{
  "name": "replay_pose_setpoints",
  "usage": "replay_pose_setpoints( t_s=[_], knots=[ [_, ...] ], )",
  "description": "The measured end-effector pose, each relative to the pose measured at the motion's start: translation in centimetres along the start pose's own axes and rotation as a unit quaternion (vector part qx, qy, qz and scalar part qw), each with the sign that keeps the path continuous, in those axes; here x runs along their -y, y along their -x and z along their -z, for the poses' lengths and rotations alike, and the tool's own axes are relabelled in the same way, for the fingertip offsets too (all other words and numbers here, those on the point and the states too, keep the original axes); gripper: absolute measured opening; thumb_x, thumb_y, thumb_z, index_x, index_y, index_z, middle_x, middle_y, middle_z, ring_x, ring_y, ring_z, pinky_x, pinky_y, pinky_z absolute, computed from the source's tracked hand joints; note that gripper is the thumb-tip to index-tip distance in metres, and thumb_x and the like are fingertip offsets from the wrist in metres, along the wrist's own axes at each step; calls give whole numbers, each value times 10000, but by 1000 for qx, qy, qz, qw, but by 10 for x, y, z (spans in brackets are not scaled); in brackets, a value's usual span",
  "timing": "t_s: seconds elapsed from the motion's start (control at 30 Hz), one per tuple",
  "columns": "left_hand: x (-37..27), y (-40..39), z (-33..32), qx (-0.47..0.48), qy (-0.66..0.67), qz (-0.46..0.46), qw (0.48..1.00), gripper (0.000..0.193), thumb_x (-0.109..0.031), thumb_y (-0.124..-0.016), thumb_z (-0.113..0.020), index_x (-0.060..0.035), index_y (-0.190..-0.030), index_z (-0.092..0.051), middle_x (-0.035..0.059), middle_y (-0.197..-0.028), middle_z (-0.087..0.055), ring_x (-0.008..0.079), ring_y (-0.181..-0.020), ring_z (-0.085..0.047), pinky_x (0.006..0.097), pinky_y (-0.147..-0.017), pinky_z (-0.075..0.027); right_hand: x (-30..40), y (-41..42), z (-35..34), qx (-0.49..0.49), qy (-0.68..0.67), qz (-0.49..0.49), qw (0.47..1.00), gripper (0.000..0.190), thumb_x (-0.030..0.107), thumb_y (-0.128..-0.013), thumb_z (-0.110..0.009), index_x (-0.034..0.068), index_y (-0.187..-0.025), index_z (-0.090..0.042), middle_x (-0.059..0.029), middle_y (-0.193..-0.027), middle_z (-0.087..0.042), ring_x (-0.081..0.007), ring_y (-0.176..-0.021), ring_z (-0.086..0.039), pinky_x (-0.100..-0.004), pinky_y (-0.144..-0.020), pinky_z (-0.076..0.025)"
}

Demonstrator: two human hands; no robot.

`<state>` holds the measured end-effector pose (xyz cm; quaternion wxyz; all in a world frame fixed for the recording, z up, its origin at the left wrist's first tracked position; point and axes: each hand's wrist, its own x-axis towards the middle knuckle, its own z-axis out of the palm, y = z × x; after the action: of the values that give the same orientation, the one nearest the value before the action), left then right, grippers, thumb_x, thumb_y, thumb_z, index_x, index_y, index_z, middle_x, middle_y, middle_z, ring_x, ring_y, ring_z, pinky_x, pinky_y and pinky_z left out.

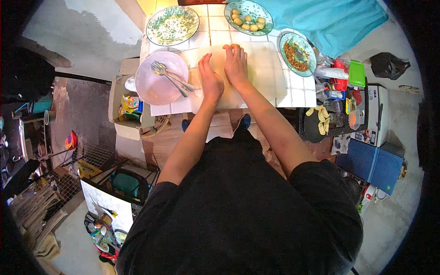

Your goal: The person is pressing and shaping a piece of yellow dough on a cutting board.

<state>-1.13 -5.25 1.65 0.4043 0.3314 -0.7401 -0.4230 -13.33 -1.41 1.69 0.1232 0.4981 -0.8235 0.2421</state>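
Observation:
Both hands are over a pale translucent board or mat (pixel 270 74) on a white-tiled table (pixel 300 91). My left hand (pixel 211 80) is turned on its edge near the board's left part, fingers together and slightly curved. To its right, my right hand (pixel 236 65) points away from me with bent fingers. Its palm side is hidden, as is anything under it. A strip of board shows between the two hands. Left of my left hand lies a pinkish plate (pixel 151 86) with a fork and a spoon (pixel 172 77) across it.
Along the table's far side are a plate with pale residue (pixel 173 25), a plate of several round dough-like balls (pixel 254 26), and a bowl of brown crumbly filling (pixel 295 56). A cardboard box (pixel 127 129) stands left; peeled bananas (pixel 322 120) lie on a dark round surface at right.

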Motion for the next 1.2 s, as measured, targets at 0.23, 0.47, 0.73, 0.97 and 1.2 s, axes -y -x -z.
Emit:
replay_pose_setpoints(
  t_s=[0.23,0.47,0.73,0.97,1.2],
  knots=[
    [-1,2,1,7,10,6,1000,717,179,-793,-424,61,-1499,-471,283,-1511,-451,459,-1457,-431,504,-1270,-336,-11,-16,-4,-16,-83,-57,995,386,-16,-879,-624,99,-1247,-613,-144,-1264,-573,-360,-1208,-558,-491,-1017,-444],
    [-7,-1,3,10,-4,16,1000,720,177,-782,-419,57,-1489,-479,271,-1509,-456,454,-1456,-438,492,-1265,-348,-15,-17,-1,-6,1,-22,1000,374,21,-933,-599,95,-1299,-616,-152,-1311,-567,-361,-1230,-557,-481,-1036,-441],
    [-4,-1,2,14,-10,13,1000,719,177,-779,-420,54,-1484,-486,270,-1505,-463,450,-1458,-438,491,-1264,-350,-19,-30,-8,-37,-46,-46,997,364,3,-911,-595,110,-1257,-625,-136,-1326,-553,-358,-1236,-559,-501,-1032,-442],
    [-6,-2,2,9,-9,17,1000,718,178,-771,-430,55,-1475,-495,271,-1500,-472,450,-1451,-445,495,-1261,-351,-27,-22,-3,-44,19,-16,999,274,50,-958,-608,104,-1226,-635,-142,-1310,-556,-361,-1208,-567,-488,-1007,-459],
    [7,-1,-5,-5,-18,-6,1000,690,176,-769,-428,68,-1447,-499,287,-1484,-473,470,-1440,-444,519,-1254,-346,-17,-30,-2,-26,-26,7,999,304,39,-924,-628,104,-1221,-621,-138,-1336,-544,-348,-1257,-546,-487,-1008,-445]
  ],
)
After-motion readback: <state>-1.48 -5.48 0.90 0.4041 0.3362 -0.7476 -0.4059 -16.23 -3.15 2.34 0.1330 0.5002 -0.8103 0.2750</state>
